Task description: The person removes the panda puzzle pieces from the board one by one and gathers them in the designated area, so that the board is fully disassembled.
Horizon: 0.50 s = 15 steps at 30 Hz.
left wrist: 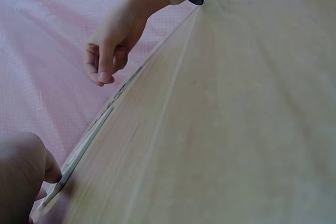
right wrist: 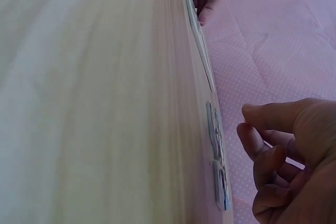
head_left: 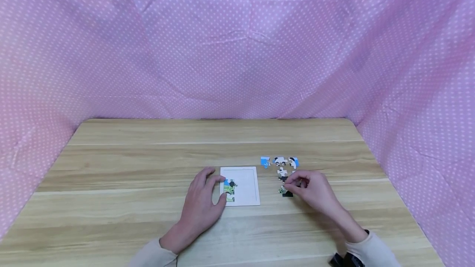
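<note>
A square white puzzle tray (head_left: 246,186) lies flat on the table, with several joined jigsaw pieces (head_left: 229,193) in green, blue and black along its left side. My left hand (head_left: 202,199) rests at the tray's left edge, thumb and forefinger touching it with a gap between them. To the right, my right hand (head_left: 313,188) hovers over loose jigsaw pieces (head_left: 282,172), fingers loosely bent. Its thumb and forefinger tips (right wrist: 247,109) are close together, and no piece shows between them. The hand partly hides a green and black piece (head_left: 286,193) beneath it.
A blue piece (head_left: 265,161) and two panda-patterned pieces, one being the panda face (head_left: 280,161), lie beyond my right hand. Pink dotted cloth (head_left: 237,52) hangs behind and beside the wooden table (head_left: 148,151). A black device (head_left: 346,260) is on my right wrist.
</note>
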Available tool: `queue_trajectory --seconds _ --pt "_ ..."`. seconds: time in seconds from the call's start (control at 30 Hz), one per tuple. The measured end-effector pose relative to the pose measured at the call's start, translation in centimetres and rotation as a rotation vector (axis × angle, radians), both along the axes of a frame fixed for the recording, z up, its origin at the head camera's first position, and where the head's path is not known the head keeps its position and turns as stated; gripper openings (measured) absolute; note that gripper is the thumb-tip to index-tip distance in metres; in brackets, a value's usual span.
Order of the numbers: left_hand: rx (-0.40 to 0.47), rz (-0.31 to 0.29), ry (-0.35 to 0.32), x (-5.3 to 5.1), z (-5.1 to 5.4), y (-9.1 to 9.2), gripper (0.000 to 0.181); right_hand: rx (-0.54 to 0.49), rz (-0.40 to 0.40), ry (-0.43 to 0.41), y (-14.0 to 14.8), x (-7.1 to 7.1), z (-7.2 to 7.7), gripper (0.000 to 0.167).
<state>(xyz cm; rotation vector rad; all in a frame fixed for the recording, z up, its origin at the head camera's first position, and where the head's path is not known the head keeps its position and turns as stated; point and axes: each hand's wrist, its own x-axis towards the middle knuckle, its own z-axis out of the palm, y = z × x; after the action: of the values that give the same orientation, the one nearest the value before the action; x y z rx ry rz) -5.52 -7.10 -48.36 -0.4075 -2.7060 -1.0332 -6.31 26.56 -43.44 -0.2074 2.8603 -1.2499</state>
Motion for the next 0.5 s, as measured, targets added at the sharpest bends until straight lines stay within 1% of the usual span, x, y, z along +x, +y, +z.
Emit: queue_trajectory --seconds 0.2,0.33,0.5 --pt "-0.013 -0.004 0.008 0.0 -0.2 0.0 0.045 -0.013 0.031 0.000 -1.3 0.0 0.3 0.011" --pt "-0.025 -0.011 0.020 0.0 -0.4 -0.1 0.051 0.001 0.045 0.020 -2.1 -0.2 0.4 0.013" --pt "-0.060 -0.013 0.026 -0.1 -0.4 -0.1 0.056 0.007 0.076 0.043 -3.1 -0.5 0.6 0.015"
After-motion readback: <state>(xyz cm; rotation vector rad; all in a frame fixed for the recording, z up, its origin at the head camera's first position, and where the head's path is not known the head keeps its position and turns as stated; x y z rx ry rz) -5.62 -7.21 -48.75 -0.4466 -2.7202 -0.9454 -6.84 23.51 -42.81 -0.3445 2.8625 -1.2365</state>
